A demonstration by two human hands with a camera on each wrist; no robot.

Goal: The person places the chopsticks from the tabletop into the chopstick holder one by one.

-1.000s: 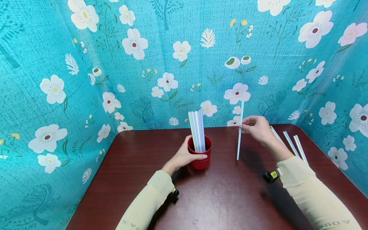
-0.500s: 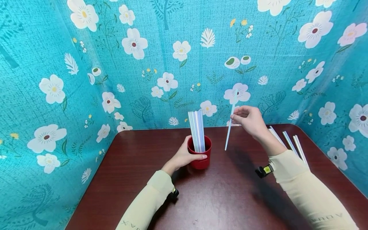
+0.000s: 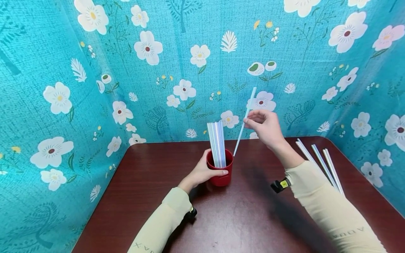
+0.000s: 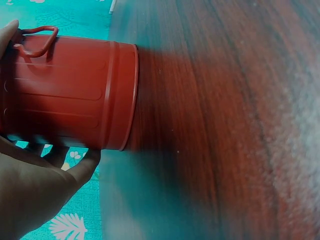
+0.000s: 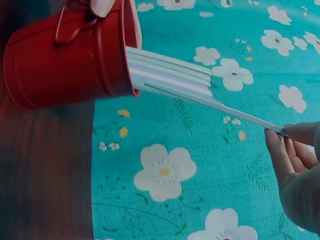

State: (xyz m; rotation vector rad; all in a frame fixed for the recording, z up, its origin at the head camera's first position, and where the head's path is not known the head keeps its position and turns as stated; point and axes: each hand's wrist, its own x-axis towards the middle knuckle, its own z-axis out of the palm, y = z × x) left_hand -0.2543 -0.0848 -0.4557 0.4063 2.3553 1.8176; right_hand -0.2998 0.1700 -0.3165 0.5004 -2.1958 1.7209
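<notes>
My left hand (image 3: 200, 172) grips a small red metal bucket (image 3: 221, 180) from its left side, thumb across the front near the rim. In the left wrist view, fingers curl beneath the bucket (image 4: 75, 90), which has a wire handle. A bundle of pale blue, green and white straws (image 3: 216, 144) stands in the bucket, leaning slightly left. Up and to the right, my right hand (image 3: 264, 126) pinches one pale blue straw (image 3: 243, 128) between thumb and fingertips. This straw slants, its lower end close to the bucket's right rim. The right wrist view shows it overlapping the bundled straws (image 5: 170, 72).
More straws lie at the table's right side: a white group (image 3: 308, 154), a bluish group (image 3: 324, 163) and another white group (image 3: 333, 172), partly behind the right sleeve (image 3: 322, 196). Blue flowered cloth (image 3: 190, 70) surrounds the dark red-brown table (image 3: 158, 165).
My right hand has moved left and up with the straw, bringing its lower end from over the table to the bucket's rim. The straw tilts more now. The left hand and bucket stay put.
</notes>
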